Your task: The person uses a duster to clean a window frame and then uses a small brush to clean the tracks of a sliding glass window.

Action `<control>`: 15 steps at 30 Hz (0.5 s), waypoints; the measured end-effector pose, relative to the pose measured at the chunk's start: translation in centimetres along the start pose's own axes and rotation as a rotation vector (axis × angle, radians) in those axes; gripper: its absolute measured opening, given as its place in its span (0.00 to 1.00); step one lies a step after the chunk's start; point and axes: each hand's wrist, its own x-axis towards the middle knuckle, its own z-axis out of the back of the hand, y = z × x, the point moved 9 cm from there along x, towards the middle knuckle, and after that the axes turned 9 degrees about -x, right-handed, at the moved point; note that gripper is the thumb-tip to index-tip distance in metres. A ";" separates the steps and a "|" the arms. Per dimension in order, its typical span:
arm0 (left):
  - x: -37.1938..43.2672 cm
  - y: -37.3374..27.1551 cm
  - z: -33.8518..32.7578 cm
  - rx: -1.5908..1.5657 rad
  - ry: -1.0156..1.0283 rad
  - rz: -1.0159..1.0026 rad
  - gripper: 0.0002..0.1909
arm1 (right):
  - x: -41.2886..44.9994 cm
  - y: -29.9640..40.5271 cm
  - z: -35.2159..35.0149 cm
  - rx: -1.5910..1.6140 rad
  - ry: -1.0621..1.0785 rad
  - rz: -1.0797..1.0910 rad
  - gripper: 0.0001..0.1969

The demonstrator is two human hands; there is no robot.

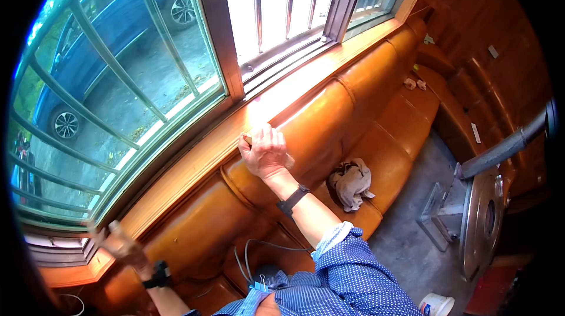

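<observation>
My right hand [265, 150] is closed around a small tan cloth or pad [289, 161], mostly hidden by the fingers. It rests at the top of the orange leather sofa back [304, 126], beside the wooden window sill [190, 152]. My left hand [119, 245] is slightly blurred, its fingers apart and nothing seen in them. It is near the left end of the sill, by the lower corner of the glass window [145, 64]. On the sofa seat [393, 139] lies a crumpled grey-beige cloth [352, 183], right of my right forearm.
Metal bars [289, 2] stand outside the open window section. Right of the sofa is a metal stove [481, 223] with a pipe [499, 152]. A white tub [437, 305] sits low on the floor. A grey cable [269, 242] loops near my body. Crumpled tissues [410, 84] lie further along the seat.
</observation>
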 end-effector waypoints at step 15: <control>-8.3 -15.5 -35.9 -0.437 0.948 -0.187 0.15 | 1.0 -2.1 0.0 0.166 0.014 -0.069 0.11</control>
